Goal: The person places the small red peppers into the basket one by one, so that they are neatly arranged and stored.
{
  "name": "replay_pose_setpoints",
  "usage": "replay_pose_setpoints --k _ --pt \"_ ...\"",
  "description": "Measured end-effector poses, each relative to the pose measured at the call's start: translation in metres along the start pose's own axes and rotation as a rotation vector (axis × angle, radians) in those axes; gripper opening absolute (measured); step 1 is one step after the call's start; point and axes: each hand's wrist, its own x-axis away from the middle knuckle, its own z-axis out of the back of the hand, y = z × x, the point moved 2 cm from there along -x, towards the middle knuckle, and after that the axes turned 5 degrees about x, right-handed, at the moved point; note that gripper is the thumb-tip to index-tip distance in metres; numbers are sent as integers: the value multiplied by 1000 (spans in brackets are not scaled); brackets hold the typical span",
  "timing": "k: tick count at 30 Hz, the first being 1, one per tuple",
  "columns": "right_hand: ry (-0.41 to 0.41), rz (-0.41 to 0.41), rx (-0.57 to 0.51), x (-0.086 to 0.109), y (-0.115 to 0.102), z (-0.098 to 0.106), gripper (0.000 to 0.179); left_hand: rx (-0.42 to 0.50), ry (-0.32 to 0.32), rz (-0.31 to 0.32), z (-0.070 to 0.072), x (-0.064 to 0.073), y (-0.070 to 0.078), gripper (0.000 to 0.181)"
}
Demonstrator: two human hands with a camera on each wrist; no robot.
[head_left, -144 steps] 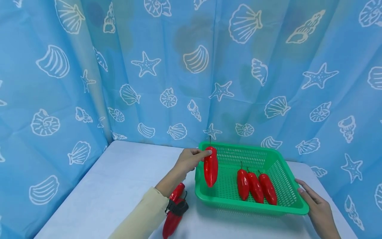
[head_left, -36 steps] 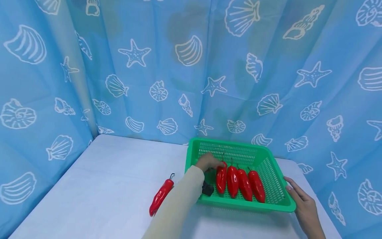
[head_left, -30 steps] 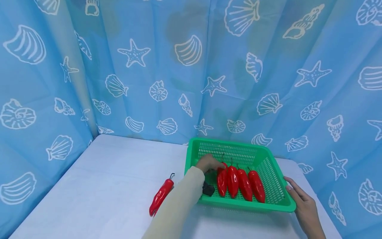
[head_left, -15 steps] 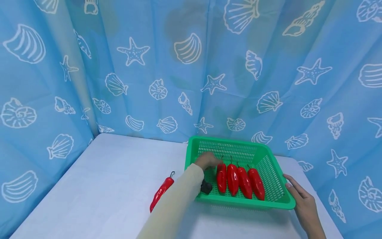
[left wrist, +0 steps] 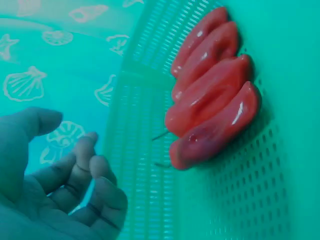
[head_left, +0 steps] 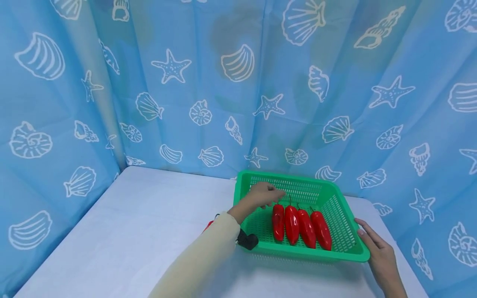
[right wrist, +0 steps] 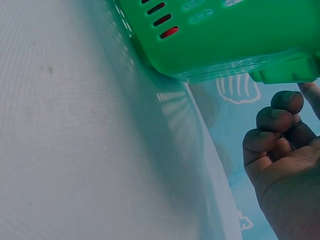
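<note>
Several glossy red peppers lie side by side in a green plastic basket (head_left: pixel 343 257). My left hand (head_left: pixel 262 193) hangs over the basket's back left part, just above the stem of the leftmost pepper (head_left: pixel 278 222). In the left wrist view, the fingers (left wrist: pixel 102 200) are loosely bent and hold nothing; the nearest pepper (left wrist: pixel 215 132), with a dark patch on its side, lies apart from them. My right hand (head_left: pixel 380 252) holds the basket's right rim, index finger and thumb at the edge; in the right wrist view its other fingers (right wrist: pixel 272 120) curl below the rim.
A bit of red pepper (head_left: pixel 208 224) on the white table (head_left: pixel 123 231) shows behind the left sleeve, which hides the rest. A black wrist strap (head_left: pixel 247 240) overlaps the basket's front left corner. A blue shell-print curtain (head_left: pixel 208 103) hangs behind the table.
The left hand brought a pepper into the basket, set it down left of the others, let go and lifted slightly away. The right hand stays at the basket's rim.
</note>
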Motion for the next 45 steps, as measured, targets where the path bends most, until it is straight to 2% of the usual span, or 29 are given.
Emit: replay_pose_setpoints --k 8,13,15,21,29,31,36,40,45 --pt "20 -9 -1 0 1 1 65 234 26 -100 26 26 -5 28" --pt "-2 11 -71 0 0 0 63 211 125 -192 48 53 -14 28" --pt "-10 18 -90 -1 -1 1 61 201 163 -204 56 64 -19 28" --pt "10 7 -92 -2 -3 2 60 273 225 -221 76 90 -40 29" --pt "5 -17 -81 0 0 -2 61 250 325 -112 86 113 -83 25" --pt "3 -13 -93 1 0 -2 61 229 352 -100 89 117 -91 25" --pt "1 -12 -125 2 0 -3 62 161 414 -100 95 125 -103 26" --pt "0 -6 -146 2 -1 -3 61 159 438 -89 97 127 -111 26" --pt "0 -35 -166 2 -1 -5 65 161 457 -39 99 129 -124 31"
